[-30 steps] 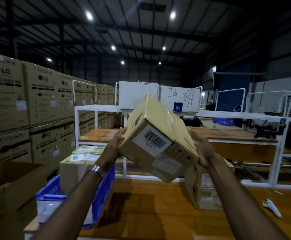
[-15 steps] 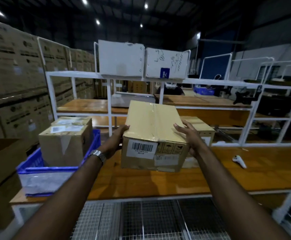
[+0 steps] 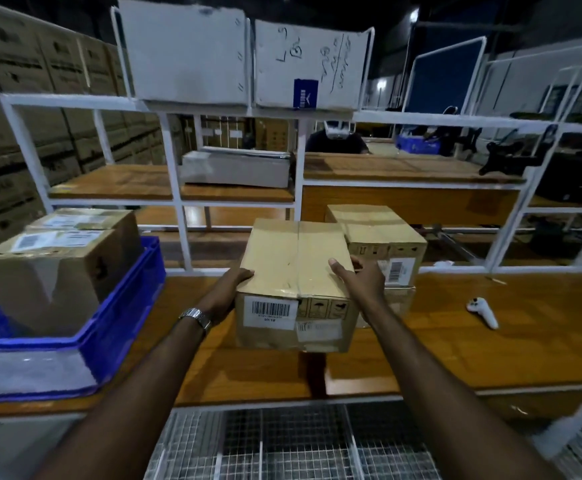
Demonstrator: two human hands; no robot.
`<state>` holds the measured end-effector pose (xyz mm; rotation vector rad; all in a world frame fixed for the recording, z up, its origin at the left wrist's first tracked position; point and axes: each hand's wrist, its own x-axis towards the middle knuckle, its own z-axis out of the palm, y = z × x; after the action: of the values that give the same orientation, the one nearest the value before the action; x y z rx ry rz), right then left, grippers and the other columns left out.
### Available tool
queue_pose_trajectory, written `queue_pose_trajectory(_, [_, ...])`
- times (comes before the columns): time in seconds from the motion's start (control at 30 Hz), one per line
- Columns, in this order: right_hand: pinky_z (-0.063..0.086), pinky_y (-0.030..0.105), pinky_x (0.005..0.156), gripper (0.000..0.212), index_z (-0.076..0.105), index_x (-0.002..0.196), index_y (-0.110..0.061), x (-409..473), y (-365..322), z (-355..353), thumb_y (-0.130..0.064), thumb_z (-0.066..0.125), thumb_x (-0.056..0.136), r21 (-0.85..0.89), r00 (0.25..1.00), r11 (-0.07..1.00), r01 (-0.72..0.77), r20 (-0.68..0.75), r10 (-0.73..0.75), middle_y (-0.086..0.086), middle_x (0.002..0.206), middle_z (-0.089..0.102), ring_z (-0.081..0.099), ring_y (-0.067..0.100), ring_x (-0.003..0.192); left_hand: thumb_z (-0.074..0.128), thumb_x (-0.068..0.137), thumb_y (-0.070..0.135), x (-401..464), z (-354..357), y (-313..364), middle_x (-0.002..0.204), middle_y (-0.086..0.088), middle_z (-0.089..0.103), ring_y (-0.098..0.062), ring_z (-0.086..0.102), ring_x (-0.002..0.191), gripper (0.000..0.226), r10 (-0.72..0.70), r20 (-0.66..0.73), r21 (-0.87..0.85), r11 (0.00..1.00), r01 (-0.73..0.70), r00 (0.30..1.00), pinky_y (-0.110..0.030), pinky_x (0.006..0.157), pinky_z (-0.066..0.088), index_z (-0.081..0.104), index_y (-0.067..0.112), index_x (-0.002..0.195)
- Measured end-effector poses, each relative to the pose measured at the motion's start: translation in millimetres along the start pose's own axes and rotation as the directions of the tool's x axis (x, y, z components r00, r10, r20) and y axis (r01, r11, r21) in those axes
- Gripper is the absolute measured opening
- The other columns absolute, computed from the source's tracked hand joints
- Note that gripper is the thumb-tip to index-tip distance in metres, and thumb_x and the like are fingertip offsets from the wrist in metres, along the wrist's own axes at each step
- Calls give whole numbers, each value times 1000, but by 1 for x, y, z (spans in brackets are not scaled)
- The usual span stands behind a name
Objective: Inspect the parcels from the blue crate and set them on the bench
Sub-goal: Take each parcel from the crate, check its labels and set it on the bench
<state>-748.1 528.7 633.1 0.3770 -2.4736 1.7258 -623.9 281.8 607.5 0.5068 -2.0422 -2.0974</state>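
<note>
I hold a tan cardboard parcel sealed with clear tape point(image 3: 294, 271) between both hands at the middle of the orange-brown wooden tabletop point(image 3: 490, 341). My left hand point(image 3: 228, 289) is pressed flat against the parcel's left side, a silver metal wristwatch point(image 3: 196, 317) on that wrist; my right hand point(image 3: 358, 278) grips its right edge, thumb lying across the taped top. The side facing me carries a white barcode label point(image 3: 270, 311), a row of printed handling symbols and a second, smaller white label. Whether the parcel's base sits on the wood or hangs just above it I cannot tell, though a dark shadow lies directly beneath it.

Just behind it to the right stands a second tan cardboard parcel point(image 3: 379, 240) on top of another, touching or nearly touching the one I hold. On the left end of the tabletop sits the blue plastic crate point(image 3: 123, 306), with two more labelled cardboard boxes point(image 3: 57, 261) standing inside it. A small white handheld controller point(image 3: 482, 311) lies well apart on the right. A white metal shelving frame point(image 3: 175, 188) rises behind the tabletop.
</note>
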Motion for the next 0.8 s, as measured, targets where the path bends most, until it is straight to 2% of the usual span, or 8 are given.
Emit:
queue_pose_trajectory(0.1, [47,30,91,63,63,139,-7,25,22,11,-39,82,88,-17,999,1000,4,42,-4,13,138,66,62,30,126,41,111,23,25,12,-15,117,-11,68,-27,68,97,23,-2,-24,-8,1000,1,1000,-39,85,56,51,22,132])
queue_pose_trajectory(0.17, [47,34,99,76,56,146,-9,40,36,20,-45,84,85,-45,996,999,6,90,-2,13,147,60,58,30,132,39,111,22,41,17,-28,121,-10,67,-26,69,97,30,3,-35,-14,1000,-3,999,-36,80,58,44,25,141])
queue_pose_trajectory(0.3, [40,38,112,109,38,159,-16,72,63,40,-62,87,73,-165,939,984,63,343,-3,9,163,39,43,31,146,37,112,21,78,18,-50,124,-9,64,-26,68,98,30,-2,-78,-3,1000,2,997,-34,77,58,40,28,141])
queue_pose_trajectory(0.4, [37,51,122,155,20,165,-29,99,84,57,-88,86,39,-303,863,943,138,504,35,0,171,18,29,31,154,38,110,22,110,10,-64,131,-12,63,-32,67,108,36,18,-104,28,999,-15,994,-47,90,59,41,29,145])
queue_pose_trajectory(0.47, [28,52,126,170,3,168,-26,117,99,68,-86,87,33,-417,820,892,175,563,102,0,175,-2,15,31,159,41,109,22,132,3,-70,137,-11,61,-36,65,116,43,22,-94,60,998,-17,995,-57,100,55,40,31,150])
queue_pose_trajectory(0.6, [22,44,128,150,-8,167,-21,137,121,95,-53,96,63,-550,823,799,243,554,130,13,172,-12,7,37,159,43,108,24,172,-5,-79,141,-2,58,-32,63,121,47,31,-35,91,995,-28,999,-54,100,56,37,40,152])
queue_pose_trajectory(0.7, [22,44,126,145,-10,167,-22,153,129,117,-54,92,69,-616,802,754,229,558,212,19,170,-21,-2,39,160,42,109,20,193,-11,-87,140,7,54,-22,61,122,48,47,12,76,996,-48,999,-41,93,56,34,40,151])
queue_pose_trajectory(0.8, [20,38,126,145,-10,167,-23,171,136,132,-52,94,69,-650,807,730,213,538,244,18,170,-24,-2,38,160,44,108,20,213,-16,-100,144,10,49,-14,54,128,56,39,29,58,998,-40,999,-33,96,53,27,34,159])
